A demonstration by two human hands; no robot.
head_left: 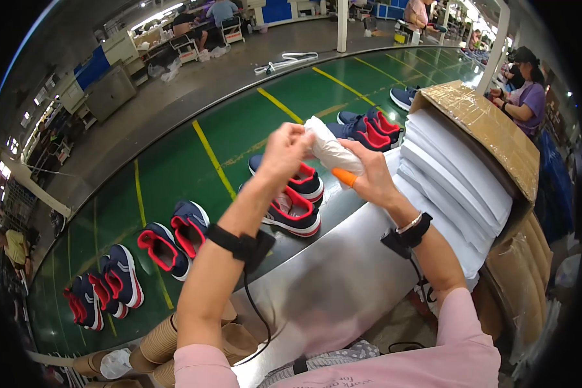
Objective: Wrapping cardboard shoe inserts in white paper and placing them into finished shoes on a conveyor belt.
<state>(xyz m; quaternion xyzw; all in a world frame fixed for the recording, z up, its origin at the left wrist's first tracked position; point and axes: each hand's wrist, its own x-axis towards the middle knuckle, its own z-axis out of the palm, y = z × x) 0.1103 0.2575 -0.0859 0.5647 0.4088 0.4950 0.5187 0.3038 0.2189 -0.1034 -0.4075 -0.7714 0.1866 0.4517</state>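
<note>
- Wad [333,152], white, ctr of frame, above the belt: gripped btwn R hand's thumb & fingers, prob. so its other end stays free for the L hand.
- R hand [372,178]: closed round the wad's lower R end; orange cot [344,176] on 1 finger, presumably for grip or protection.
- L hand [284,152]: fingers curled in at the wad's upper end; can't tell if they pinch or just touch.
- Sheets [456,181], white, R of frame, fanned out of an open box [527,152], prob. for quick pick-up.
- Shoes, navy w/ red lining, on the belt [174,174]; grouping suggests matched sets.
- Counts: wad ×1; hands ×2; cot ×1; open box ×1; shoes ×2 ctr [294,213], ×2 L of ctr [165,249], approx. 3 lower L [123,275], overlapping; upper R groups unclear; sheets uncountable.
</note>
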